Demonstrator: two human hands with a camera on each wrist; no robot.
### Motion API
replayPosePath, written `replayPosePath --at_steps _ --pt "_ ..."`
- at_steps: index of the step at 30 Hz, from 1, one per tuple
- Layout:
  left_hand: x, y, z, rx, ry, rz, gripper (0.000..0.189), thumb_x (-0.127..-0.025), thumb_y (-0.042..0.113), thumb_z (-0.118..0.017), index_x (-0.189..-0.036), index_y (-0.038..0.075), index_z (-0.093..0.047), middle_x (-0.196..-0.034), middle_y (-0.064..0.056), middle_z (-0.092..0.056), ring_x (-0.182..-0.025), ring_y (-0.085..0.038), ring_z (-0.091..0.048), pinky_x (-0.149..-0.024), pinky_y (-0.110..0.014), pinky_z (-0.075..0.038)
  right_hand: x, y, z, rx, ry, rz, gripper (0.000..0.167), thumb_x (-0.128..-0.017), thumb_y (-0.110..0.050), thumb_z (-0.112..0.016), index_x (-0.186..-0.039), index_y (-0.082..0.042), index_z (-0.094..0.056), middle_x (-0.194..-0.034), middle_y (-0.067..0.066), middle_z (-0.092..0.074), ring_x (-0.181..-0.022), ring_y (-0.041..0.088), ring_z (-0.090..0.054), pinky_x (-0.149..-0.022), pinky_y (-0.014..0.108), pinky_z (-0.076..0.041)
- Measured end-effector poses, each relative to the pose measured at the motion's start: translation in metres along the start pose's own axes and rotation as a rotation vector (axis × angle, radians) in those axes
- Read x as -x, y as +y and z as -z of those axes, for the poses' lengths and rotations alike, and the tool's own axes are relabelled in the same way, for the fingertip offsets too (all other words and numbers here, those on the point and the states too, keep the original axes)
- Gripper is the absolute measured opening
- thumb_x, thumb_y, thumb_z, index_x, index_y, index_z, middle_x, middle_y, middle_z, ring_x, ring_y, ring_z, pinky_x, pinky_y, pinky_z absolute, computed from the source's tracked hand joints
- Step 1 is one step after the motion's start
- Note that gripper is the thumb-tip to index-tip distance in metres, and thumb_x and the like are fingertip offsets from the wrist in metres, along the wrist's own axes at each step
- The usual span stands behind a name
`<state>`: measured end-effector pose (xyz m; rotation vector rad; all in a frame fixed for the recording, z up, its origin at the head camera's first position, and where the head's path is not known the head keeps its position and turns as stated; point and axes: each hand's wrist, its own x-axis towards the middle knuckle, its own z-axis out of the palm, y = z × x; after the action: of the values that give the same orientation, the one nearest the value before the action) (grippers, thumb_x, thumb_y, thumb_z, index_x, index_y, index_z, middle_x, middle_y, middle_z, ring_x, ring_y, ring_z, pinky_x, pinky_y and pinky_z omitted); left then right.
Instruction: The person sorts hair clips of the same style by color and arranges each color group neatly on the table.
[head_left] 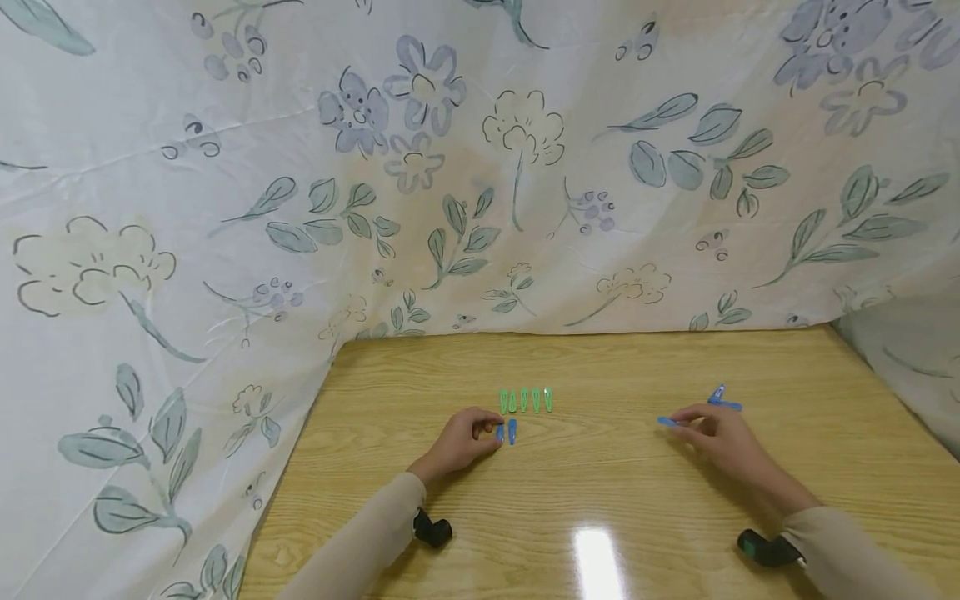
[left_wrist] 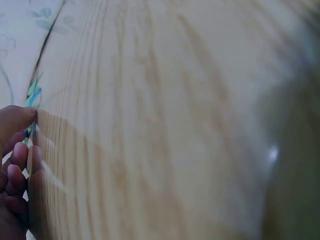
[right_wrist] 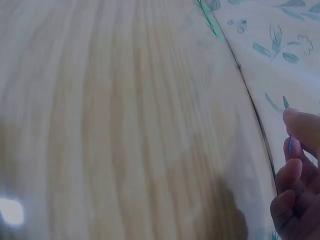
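In the head view, my left hand (head_left: pixel 467 439) rests at the table with thumb and forefinger at the two ends of a blue snap hair clip (head_left: pixel 500 432), pinching it. Just right of it lies a second blue hair clip (head_left: pixel 512 432). Several green hair clips (head_left: pixel 524 400) lie upright in a row behind these. Over on the right, my right hand (head_left: pixel 716 437) pinches another blue hair clip (head_left: pixel 667 422) between thumb and forefinger, above the table. The right wrist view shows that clip (right_wrist: pixel 285 102) edge-on as a thin sliver, partly covered by the thumb.
Beyond the right hand lie loose blue hair clips (head_left: pixel 724 404), touching or overlapping. The wooden table (head_left: pixel 600 475) ends at a floral cloth (head_left: pixel 480 208) hanging behind and at both sides. Light glares off the table front. Dark wrist devices (head_left: pixel 432 529) sit on both sleeves.
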<state>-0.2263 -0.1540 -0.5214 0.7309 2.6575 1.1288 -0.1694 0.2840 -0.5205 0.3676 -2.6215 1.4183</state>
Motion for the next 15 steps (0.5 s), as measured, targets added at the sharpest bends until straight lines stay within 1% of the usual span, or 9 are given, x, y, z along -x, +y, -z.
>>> replayPosePath --at_steps 4,8,10,15 --pt "0.0 0.0 0.0 0.0 -0.001 -0.001 0.03 -0.093 0.016 -0.074 -0.121 0.007 -0.072 -0.097 -0.004 -0.063 -0.074 -0.009 -0.044 -0.067 -0.022 -0.039 -0.003 -0.001 -0.009 -0.028 -0.009 -0.002 0.013 -0.092 -0.001 -0.07 -0.104 0.002 -0.072 -0.089 0.006 -0.07 -0.059 0.002 -0.057 -0.048 0.024 -0.047" --pt "0.0 0.0 0.0 -0.002 0.001 -0.001 0.03 -0.093 0.016 -0.074 -0.121 0.007 -0.072 -0.097 -0.004 -0.064 -0.074 -0.009 -0.044 -0.067 -0.022 -0.039 -0.005 -0.008 -0.017 -0.081 -0.029 0.035 0.012 -0.092 0.0 -0.07 -0.103 0.003 -0.072 -0.083 0.008 -0.069 -0.054 0.003 -0.053 -0.044 0.023 -0.044" --pt "0.0 0.0 0.0 -0.003 0.003 0.0 0.029 -0.093 0.016 -0.074 -0.121 0.008 -0.072 -0.097 -0.004 -0.064 -0.074 -0.009 -0.044 -0.067 -0.022 -0.039 -0.006 -0.012 -0.021 -0.107 -0.042 0.035 0.012 -0.092 0.0 -0.07 -0.103 0.003 -0.071 -0.081 0.009 -0.068 -0.053 0.003 -0.052 -0.043 0.023 -0.043" --pt "-0.001 -0.001 -0.001 -0.004 0.005 0.0 0.029 -0.093 0.016 -0.074 -0.121 0.008 -0.072 -0.097 -0.003 -0.064 -0.074 -0.009 -0.045 -0.068 -0.022 -0.04 -0.009 -0.02 -0.031 -0.126 -0.06 0.015 0.012 -0.093 -0.003 -0.07 -0.103 0.002 -0.072 -0.087 0.012 -0.068 -0.054 0.005 -0.052 -0.044 0.023 -0.043"
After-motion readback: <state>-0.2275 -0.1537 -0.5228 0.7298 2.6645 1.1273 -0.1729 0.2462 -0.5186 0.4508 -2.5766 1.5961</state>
